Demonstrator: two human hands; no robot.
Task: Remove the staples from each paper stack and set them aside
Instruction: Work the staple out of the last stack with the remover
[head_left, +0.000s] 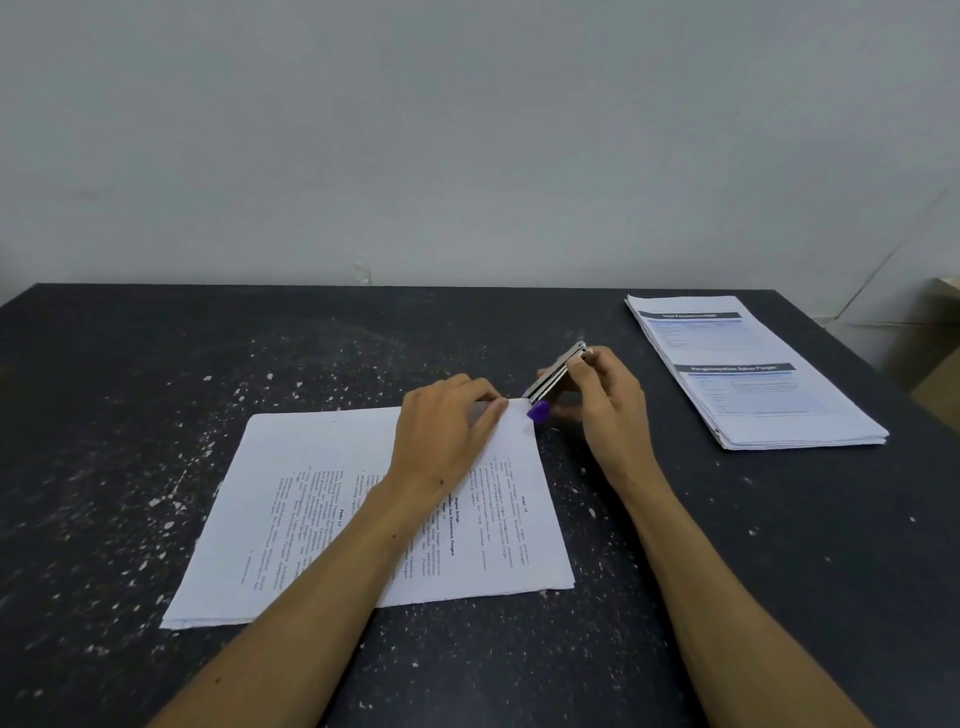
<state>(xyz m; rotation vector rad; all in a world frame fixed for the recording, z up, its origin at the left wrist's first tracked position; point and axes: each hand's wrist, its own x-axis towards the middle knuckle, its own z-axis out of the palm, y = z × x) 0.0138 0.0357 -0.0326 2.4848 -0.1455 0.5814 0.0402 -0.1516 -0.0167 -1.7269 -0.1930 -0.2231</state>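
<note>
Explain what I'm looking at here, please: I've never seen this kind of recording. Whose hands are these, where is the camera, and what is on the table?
There is no machine here. A person wears one wide-angle camera on the head, so this single picture looks forward and down at their own two bare arms. The left hand presses flat on the far corner of a printed paper stack lying on a dark speckled table. The right hand holds a small metal tool with a purple end, probably a stapler or staple remover, its purple tip at that same corner. The staple itself is too small to see. A second paper stack with blue-headed pages lies far right, untouched.
</note>
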